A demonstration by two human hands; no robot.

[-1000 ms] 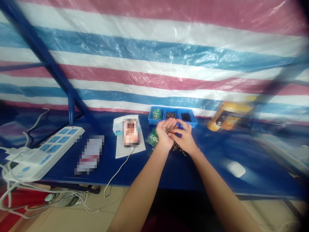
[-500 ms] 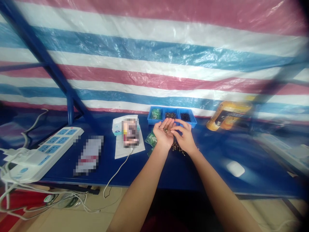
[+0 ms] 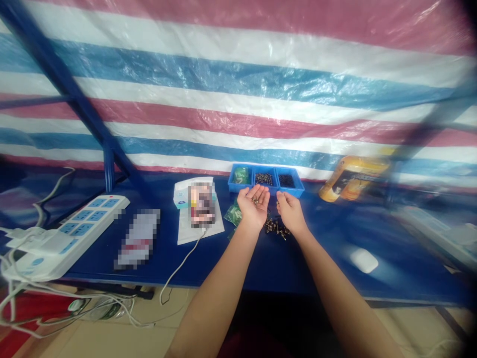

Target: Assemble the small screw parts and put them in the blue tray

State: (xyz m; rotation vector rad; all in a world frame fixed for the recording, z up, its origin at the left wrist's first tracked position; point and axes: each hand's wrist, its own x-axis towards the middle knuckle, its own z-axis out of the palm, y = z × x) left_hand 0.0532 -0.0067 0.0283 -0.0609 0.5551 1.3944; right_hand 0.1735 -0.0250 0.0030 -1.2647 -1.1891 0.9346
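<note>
My left hand [image 3: 254,208] is palm up with its fingers slightly curled, cupping a few small brass-coloured screw-like metal parts [image 3: 255,201]. To its right, my right hand [image 3: 290,211] is closed in a pinch, with what looks like one small metal part at the fingertips, mostly hidden. Below and between the hands, a loose pile of brass and dark metal parts [image 3: 276,227] lies on the blue table [image 3: 268,268]. Just behind the hands stands a blue three-compartment tray [image 3: 240,188]. It holds green packets on the left, mixed small metal parts in the middle and black small parts on the right.
Green plastic packets [image 3: 233,215] lie beside my left wrist. Further left are a tissue pack [image 3: 182,196], a blurred-out item with a white cable, and a power strip [image 3: 70,236]. A yellow bottle [image 3: 350,178] and a white case [image 3: 364,260] are on the right.
My right hand has drawn away to the right from the left palm, its fingers now closed in a pinch. The left hand stays nearly in place with metal parts in it.
</note>
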